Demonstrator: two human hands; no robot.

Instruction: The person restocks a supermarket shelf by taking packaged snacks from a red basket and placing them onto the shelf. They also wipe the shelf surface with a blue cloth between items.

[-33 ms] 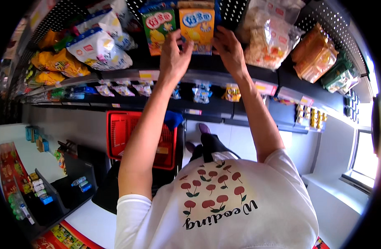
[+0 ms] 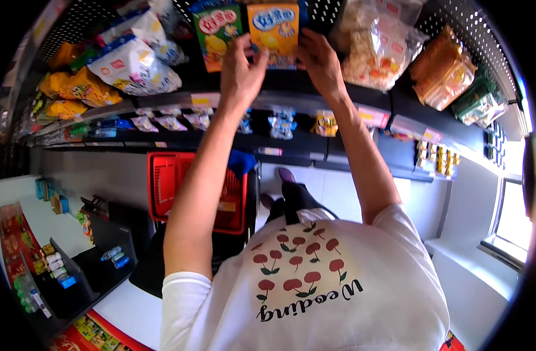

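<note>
On the upper shelf, an orange snack box stands upright beside a green snack box. My left hand is at the orange box's left edge, its thumb over the lower front and its fingers bent in the gap next to the green box. Against the opposite edge, my right hand has its fingers bent. The orange box sits between the two hands, with its bottom still at shelf level. Some fingertips are hidden behind the box edges.
White and blue snack bags and yellow bags lie on the left. Clear bags of puffed snacks and orange-brown packs stand on the right. Small packets fill the lower shelf. A red shopping basket is below my left arm.
The whole view has shifted slightly, so the shelf sits a little higher and further left. My hands stay at the orange box's sides.
</note>
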